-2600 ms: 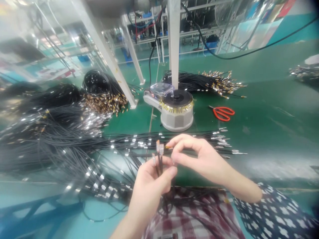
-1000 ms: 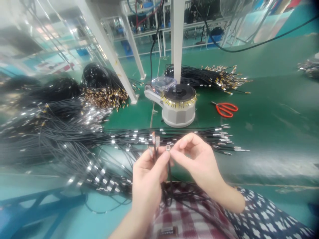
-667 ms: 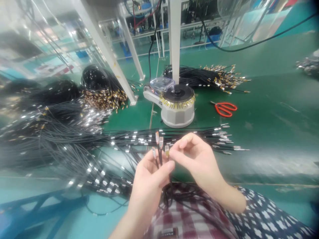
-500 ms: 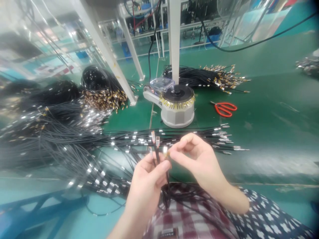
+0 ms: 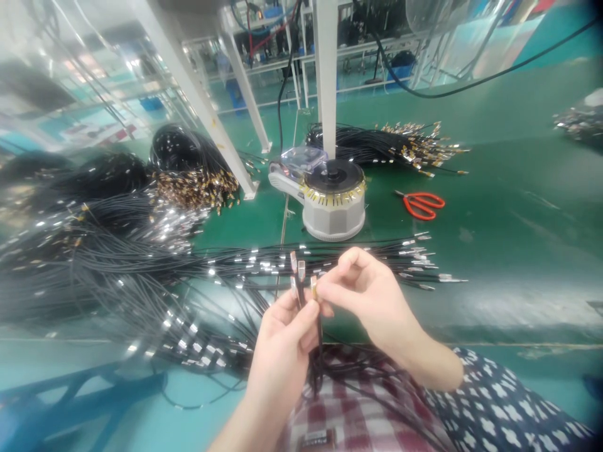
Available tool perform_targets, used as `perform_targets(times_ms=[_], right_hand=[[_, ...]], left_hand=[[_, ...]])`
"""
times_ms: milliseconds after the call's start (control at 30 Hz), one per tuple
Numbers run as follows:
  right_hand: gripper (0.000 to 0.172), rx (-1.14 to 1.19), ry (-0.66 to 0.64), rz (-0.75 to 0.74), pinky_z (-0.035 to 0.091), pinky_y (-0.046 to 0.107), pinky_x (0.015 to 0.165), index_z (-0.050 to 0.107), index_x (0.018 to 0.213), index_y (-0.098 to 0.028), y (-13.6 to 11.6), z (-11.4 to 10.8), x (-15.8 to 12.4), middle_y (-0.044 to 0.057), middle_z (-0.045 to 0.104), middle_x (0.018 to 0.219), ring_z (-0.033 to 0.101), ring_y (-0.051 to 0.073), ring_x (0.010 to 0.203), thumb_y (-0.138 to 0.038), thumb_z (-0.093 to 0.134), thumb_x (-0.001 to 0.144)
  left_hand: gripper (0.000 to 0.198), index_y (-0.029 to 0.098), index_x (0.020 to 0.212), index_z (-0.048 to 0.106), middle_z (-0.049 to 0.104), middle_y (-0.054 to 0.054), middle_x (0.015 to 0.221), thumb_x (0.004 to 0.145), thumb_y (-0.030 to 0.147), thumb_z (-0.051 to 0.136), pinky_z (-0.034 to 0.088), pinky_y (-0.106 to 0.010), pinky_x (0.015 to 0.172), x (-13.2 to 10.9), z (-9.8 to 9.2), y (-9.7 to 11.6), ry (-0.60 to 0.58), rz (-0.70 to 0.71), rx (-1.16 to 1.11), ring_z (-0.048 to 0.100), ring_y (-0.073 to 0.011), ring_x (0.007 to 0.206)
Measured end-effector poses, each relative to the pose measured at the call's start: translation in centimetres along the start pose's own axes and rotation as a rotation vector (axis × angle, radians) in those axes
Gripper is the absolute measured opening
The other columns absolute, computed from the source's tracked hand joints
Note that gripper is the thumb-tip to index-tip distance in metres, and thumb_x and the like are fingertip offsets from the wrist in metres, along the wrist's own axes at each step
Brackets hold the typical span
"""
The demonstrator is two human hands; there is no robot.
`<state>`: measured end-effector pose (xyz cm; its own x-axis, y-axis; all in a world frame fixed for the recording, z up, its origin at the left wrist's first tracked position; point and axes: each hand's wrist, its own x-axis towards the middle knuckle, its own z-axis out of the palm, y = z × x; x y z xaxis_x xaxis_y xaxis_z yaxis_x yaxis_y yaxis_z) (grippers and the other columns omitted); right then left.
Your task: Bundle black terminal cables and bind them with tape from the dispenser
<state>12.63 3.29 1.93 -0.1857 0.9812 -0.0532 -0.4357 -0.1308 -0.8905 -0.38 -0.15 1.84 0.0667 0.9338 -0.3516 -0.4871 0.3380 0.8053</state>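
Several black cables with metal connectors (image 5: 301, 270) stand up out of my left hand (image 5: 287, 339), whose fingers are closed around them. My right hand (image 5: 372, 301) pinches at one connector with a yellow piece on it (image 5: 313, 287), thumb and forefinger together, right beside my left fingertips. The cables run down over a plaid cloth (image 5: 348, 402) at my front. Behind my hands lies a long bundle of black cables (image 5: 235, 260) with silver ends. A round white tape dispenser (image 5: 333, 216) with a black top and yellow strips around its rim stands beyond it.
Red-handled scissors (image 5: 423, 204) lie right of the dispenser on the green table (image 5: 509, 232). Cable heaps (image 5: 188, 182) fill the left side, and another bundle (image 5: 377, 147) lies behind. White posts (image 5: 328, 81) rise from the table. A black cable (image 5: 443, 95) hangs at the upper right.
My right fingertips and the connector with the yellow piece have come closer to my left fingers. The connectors in my left hand have shifted slightly right. The whole view has moved a little.
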Motion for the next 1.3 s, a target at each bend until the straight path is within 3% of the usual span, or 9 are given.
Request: perform_targets(times_ms=[267,500,800,1000,1100,1200,1300], right_hand=[[0.035,-0.042,0.124,-0.1,0.046,0.03,0.072,0.041,0.072,-0.022,0.3,0.4,-0.7,-0.006,0.068,0.068,0.06,0.012,0.067,-0.011,0.074,0.072],[0.036,0.189,-0.092,0.107,0.047,0.026,0.06,0.045,0.081,-0.022,0.1,-0.4,-0.1,-0.007,0.067,0.063,0.061,0.011,0.053,-0.018,0.079,0.069],[0.038,0.22,-0.198,0.172,0.05,0.024,0.048,0.048,0.082,-0.021,0.2,-0.6,0.4,-0.005,0.069,0.067,0.061,0.011,0.047,-0.02,0.082,0.065],[0.031,0.215,-0.265,0.181,0.05,0.024,0.055,0.051,0.082,-0.02,0.4,-1.3,0.7,-0.003,0.072,0.068,0.064,0.011,0.048,-0.024,0.079,0.071],[0.024,0.148,-0.291,0.164,0.049,0.025,0.056,0.056,0.089,-0.02,0.0,-2.5,1.5,0.0,0.073,0.073,0.063,0.012,0.054,-0.029,0.075,0.077],[0.019,-0.03,-0.199,0.067,0.05,0.023,0.06,0.064,0.092,-0.019,-0.9,-3.2,2.3,0.0,0.071,0.074,0.06,0.01,0.059,-0.031,0.071,0.08],[0.016,-0.239,-0.207,0.035,0.049,0.023,0.061,0.069,0.082,-0.017,-1.9,-2.8,2.6,0.001,0.068,0.075,0.056,0.009,0.058,-0.033,0.07,0.08]], left_hand=[[0.016,0.014,0.076,0.065,0.048,0.006,0.058,0.072,0.021,0.079,0.019,-0.015,0.042,-0.1,0.0,0.1,0.046,0.007,0.018,0.025,-0.0006,0.043],[0.018,0.014,0.073,0.063,0.06,0.001,0.059,0.072,0.024,0.079,0.018,-0.017,0.042,-0.1,-0.1,0.3,0.015,0.047,0.06,0.028,-0.0009,0.041],[0.017,0.013,0.081,0.069,0.059,-0.001,0.06,0.074,0.027,0.077,0.015,-0.017,0.042,0.0,-0.5,0.2,-0.062,-0.009,0.071,0.026,-0.0009,0.042],[0.017,0.013,0.078,0.067,0.058,0.0,0.059,0.073,0.026,0.077,0.014,-0.017,0.041,0.2,-0.3,0.3,-0.085,-0.065,0.029,0.024,0.0,0.041],[0.017,0.014,0.081,0.067,0.058,0.0,0.064,0.074,0.025,0.077,0.016,-0.018,0.042,0.2,-0.1,0.3,-0.092,-0.065,0.029,0.026,0.0007,0.04],[0.018,0.015,0.083,0.068,0.057,0.0,0.068,0.078,0.031,0.073,0.017,-0.018,0.042,0.2,0.1,0.3,-0.093,-0.061,0.021,0.028,0.0007,0.04],[0.022,0.015,0.08,0.068,0.057,0.0,0.065,0.082,0.037,0.068,0.018,-0.019,0.041,0.1,0.4,0.1,-0.11,-0.086,0.013,0.029,0.0002,0.038]])
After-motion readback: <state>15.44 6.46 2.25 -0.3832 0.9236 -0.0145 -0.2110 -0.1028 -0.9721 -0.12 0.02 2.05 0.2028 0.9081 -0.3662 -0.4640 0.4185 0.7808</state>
